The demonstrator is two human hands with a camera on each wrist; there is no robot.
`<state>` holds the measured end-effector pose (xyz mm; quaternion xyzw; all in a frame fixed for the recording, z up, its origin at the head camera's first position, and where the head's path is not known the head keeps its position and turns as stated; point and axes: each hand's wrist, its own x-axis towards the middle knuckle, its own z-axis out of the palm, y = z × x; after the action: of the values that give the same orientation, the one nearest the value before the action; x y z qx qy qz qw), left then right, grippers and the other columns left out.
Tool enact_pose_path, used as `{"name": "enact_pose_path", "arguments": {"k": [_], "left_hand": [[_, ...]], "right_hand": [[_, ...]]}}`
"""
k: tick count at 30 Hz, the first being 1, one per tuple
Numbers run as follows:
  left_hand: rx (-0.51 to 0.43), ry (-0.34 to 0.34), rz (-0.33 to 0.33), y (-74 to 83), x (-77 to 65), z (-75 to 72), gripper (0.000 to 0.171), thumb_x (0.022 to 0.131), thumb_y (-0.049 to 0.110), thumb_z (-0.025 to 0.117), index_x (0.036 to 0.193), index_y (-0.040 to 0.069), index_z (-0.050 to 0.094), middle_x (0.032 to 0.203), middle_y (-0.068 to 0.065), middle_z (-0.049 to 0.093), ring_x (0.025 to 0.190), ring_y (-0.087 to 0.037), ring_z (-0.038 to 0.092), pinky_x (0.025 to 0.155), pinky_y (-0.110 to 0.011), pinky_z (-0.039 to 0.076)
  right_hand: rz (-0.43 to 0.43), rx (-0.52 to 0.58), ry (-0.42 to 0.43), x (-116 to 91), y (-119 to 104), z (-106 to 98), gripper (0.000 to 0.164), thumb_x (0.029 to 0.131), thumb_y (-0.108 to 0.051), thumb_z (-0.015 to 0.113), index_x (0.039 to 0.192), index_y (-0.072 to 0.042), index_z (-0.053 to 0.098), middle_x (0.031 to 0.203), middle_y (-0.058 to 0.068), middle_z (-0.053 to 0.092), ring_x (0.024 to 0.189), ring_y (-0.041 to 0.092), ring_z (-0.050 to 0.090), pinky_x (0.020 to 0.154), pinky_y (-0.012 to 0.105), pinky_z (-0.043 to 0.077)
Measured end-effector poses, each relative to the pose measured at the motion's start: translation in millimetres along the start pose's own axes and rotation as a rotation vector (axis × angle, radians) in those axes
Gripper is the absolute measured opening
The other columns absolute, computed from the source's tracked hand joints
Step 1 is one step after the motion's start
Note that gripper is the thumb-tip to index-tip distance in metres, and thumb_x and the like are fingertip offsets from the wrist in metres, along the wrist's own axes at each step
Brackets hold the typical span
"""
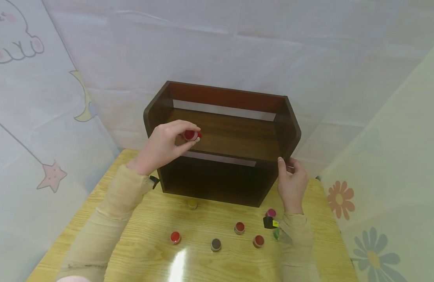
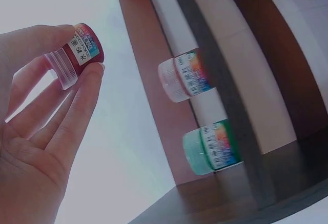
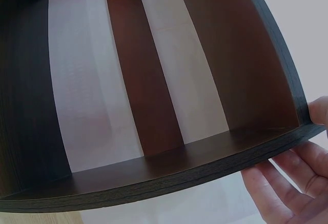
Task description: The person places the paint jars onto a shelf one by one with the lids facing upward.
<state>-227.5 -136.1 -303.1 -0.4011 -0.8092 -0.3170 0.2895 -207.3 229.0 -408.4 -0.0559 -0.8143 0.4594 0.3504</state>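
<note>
Head view from high, facing forward-down; wrist views close, tilted; dark shelf (image 1: 238, 135) in all three.

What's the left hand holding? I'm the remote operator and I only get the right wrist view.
Observer: The left hand pinches a red jar.
Operator: Okay, and is there a jar on the table in front of the shelf unit?
Observer: Yes, the head view shows a yellow jar on the table, just in front of the shelf unit.
</note>
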Motion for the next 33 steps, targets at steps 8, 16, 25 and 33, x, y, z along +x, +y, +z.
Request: {"name": "enact_pose_path", "arguments": {"k": [8,16,25,33], "left_hand": [[-0.002,0.006,0.007,5.3,23.0,-10.5,0.034,0.082,-0.001,0.084,0.114,0.002,0.072,0.107,-0.004,0.072,0.085,-0.015,0.064,0.074,-0.031,0.056],[0.015,-0.041,-0.034,4.4,38.2,-15.0,0.032,0.086,0.001,0.081,0.116,0.002,0.071,0.105,-0.004,0.072,0.084,-0.014,0.067,0.077,-0.031,0.057],[0.01,-0.084,-0.118,1.6,51.1,-9.5,0.028,0.088,0.01,0.081,0.113,0.006,0.07,0.099,0.0,0.072,0.081,-0.01,0.067,0.078,-0.028,0.056],[0.01,-0.125,-0.111,-2.9,58.7,-4.8,0.024,0.087,0.008,0.081,0.11,0.009,0.072,0.101,0.003,0.069,0.085,-0.009,0.064,0.077,-0.026,0.053]], "right_hand": [[0.008,0.006,-0.005,1,0,-1,0.036,0.1,-0.026,0.066,0.108,0.009,0.07,0.102,0.021,0.068,0.089,0.035,0.067,0.073,0.024,0.045],[0.013,0.012,-0.014,1,1,0,0.037,0.1,-0.026,0.067,0.111,0.008,0.07,0.103,0.021,0.067,0.09,0.034,0.067,0.074,0.025,0.045],[-0.004,0.006,-0.007,1,0,0,0.035,0.1,-0.025,0.067,0.111,0.009,0.07,0.103,0.022,0.068,0.09,0.035,0.068,0.074,0.021,0.045],[-0.007,-0.003,-0.011,1,1,0,0.036,0.1,-0.026,0.067,0.11,0.008,0.07,0.103,0.022,0.067,0.089,0.035,0.068,0.075,0.024,0.046]]}}
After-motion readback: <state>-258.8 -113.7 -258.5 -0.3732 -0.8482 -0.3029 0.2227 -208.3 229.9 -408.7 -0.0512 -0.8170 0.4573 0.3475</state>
